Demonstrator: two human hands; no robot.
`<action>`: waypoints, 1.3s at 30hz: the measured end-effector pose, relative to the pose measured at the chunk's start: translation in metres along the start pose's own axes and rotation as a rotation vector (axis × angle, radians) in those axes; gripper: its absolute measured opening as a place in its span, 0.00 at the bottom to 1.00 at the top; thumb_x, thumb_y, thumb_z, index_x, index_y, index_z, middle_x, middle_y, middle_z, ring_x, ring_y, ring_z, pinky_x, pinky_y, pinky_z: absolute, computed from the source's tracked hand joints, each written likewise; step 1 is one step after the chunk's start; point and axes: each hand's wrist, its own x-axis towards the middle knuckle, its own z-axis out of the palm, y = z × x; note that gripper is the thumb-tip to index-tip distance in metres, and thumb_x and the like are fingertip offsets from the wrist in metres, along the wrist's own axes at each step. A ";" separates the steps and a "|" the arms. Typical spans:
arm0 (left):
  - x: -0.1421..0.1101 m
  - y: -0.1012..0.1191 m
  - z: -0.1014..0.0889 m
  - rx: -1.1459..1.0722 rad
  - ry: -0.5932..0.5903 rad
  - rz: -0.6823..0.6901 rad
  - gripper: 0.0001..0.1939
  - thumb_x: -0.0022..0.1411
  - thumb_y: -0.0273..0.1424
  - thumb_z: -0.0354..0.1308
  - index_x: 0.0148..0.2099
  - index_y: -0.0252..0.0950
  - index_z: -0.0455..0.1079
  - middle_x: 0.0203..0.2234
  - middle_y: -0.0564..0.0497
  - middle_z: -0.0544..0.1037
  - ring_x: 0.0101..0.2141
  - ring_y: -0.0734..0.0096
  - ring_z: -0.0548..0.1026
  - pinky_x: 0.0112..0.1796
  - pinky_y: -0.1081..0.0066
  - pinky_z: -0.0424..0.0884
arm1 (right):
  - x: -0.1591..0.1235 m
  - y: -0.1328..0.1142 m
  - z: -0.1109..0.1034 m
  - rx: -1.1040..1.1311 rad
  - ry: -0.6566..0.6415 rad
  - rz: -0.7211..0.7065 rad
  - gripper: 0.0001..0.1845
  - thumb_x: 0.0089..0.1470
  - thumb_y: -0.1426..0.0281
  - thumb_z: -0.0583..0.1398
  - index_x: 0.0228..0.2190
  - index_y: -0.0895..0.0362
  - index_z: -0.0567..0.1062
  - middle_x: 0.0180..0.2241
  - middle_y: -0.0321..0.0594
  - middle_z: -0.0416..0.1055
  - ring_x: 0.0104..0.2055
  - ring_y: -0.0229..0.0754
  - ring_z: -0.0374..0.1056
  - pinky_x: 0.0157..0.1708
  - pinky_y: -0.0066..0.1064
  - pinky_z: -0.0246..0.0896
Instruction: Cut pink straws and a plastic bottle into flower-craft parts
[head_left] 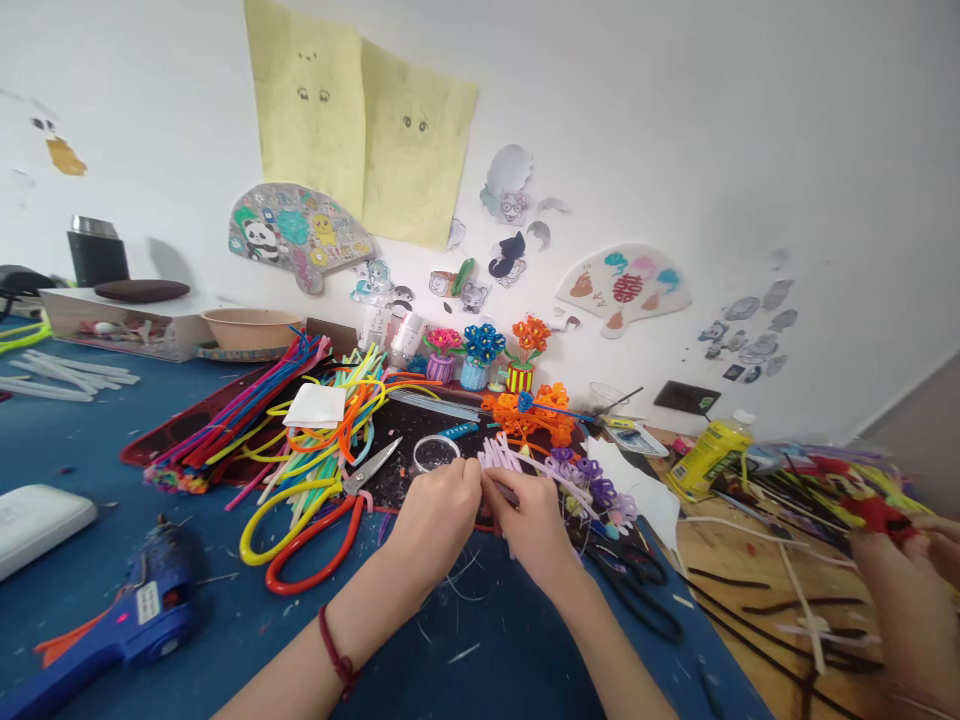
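Note:
My left hand [439,515] and my right hand [538,525] meet over the front of the table, both with curled fingers. Between them is a small bundle of pale pink pipe cleaners [501,453], its upper ends poking out above the fingers. The left is closed like a fist at the bundle, and the right pinches it between thumb and fingers. How the lower ends are gripped is hidden. Scissors with a yellow and a red handle [346,484] lie open left of my left hand. A clear ring-shaped roll [417,455] is just behind it. Purple pipe-cleaner flowers [600,490] lie beyond my right hand.
A blue glue gun [154,610] lies at left, with colourful pipe cleaners [240,420] behind. Black scissors [645,590] are at right. Potted pipe-cleaner flowers [484,345] line the wall. A yellow bottle [709,455] stands near another person's hands [900,590], which hold something red.

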 end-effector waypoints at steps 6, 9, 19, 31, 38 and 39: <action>0.012 -0.008 -0.006 -0.932 -0.040 -0.304 0.11 0.63 0.32 0.51 0.30 0.33 0.69 0.22 0.51 0.74 0.20 0.74 0.69 0.23 0.75 0.64 | 0.004 0.002 -0.010 0.277 -0.101 0.160 0.23 0.55 0.51 0.56 0.21 0.56 0.71 0.15 0.33 0.64 0.12 0.35 0.59 0.13 0.26 0.48; 0.015 -0.011 -0.008 -1.303 -0.104 -0.374 0.12 0.57 0.37 0.58 0.30 0.31 0.69 0.22 0.51 0.75 0.19 0.77 0.69 0.20 0.78 0.64 | 0.005 0.004 -0.016 0.359 -0.153 0.164 0.21 0.54 0.52 0.58 0.24 0.57 0.73 0.18 0.34 0.67 0.13 0.34 0.60 0.12 0.24 0.47; 0.015 -0.012 -0.008 -1.347 -0.113 -0.381 0.20 0.47 0.43 0.66 0.32 0.29 0.72 0.19 0.52 0.74 0.19 0.76 0.70 0.23 0.77 0.68 | 0.002 -0.002 -0.020 0.318 -0.171 0.126 0.22 0.57 0.56 0.56 0.19 0.57 0.69 0.12 0.31 0.61 0.13 0.32 0.56 0.14 0.23 0.48; 0.015 -0.010 -0.008 -1.042 -0.020 -0.327 0.11 0.53 0.36 0.60 0.28 0.33 0.71 0.17 0.51 0.74 0.19 0.71 0.72 0.23 0.75 0.69 | 0.002 -0.002 -0.016 0.289 -0.196 0.088 0.22 0.59 0.57 0.55 0.21 0.58 0.68 0.17 0.32 0.63 0.15 0.30 0.59 0.16 0.22 0.52; 0.018 -0.021 -0.012 -1.125 -0.050 -0.269 0.12 0.57 0.38 0.58 0.34 0.32 0.72 0.22 0.50 0.77 0.19 0.75 0.70 0.21 0.77 0.67 | 0.004 0.002 -0.020 0.470 -0.293 0.159 0.21 0.58 0.54 0.55 0.26 0.59 0.70 0.20 0.33 0.67 0.14 0.31 0.61 0.13 0.22 0.48; 0.018 -0.022 -0.013 -1.128 -0.061 -0.258 0.13 0.57 0.39 0.58 0.35 0.32 0.72 0.23 0.50 0.77 0.18 0.76 0.69 0.21 0.77 0.66 | 0.005 0.003 -0.020 0.489 -0.299 0.171 0.21 0.58 0.53 0.55 0.29 0.59 0.71 0.20 0.34 0.67 0.14 0.32 0.62 0.13 0.22 0.48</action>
